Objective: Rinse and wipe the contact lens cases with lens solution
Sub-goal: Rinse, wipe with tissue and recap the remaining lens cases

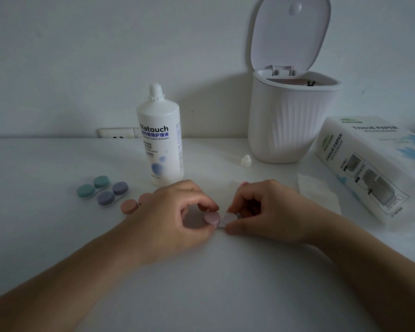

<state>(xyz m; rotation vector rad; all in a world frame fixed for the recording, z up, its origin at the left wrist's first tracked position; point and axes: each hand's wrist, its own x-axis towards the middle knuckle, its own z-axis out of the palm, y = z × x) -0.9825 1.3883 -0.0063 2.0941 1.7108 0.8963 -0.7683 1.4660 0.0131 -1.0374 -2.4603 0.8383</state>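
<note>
My left hand [177, 212] pinches a pale pink cap [212, 218] between thumb and fingers. My right hand [264, 209] pinches the white lens case body [228, 219] right beside that cap, low over the table. A green case [93, 187], a purple case [112, 194] and an orange-pink case [130, 206] lie to the left, the last partly hidden behind my left hand. The uncapped lens solution bottle [161, 137] stands upright behind my hands. Its small white cap [246, 161] sits on the table near the bin.
A white ribbed desktop bin [290, 125] with its lid up stands at the back right. A tissue paper pack [374, 164] lies at the right edge. One loose tissue [319, 190] lies flat beside my right hand. A wall socket [116, 133] sits behind the bottle.
</note>
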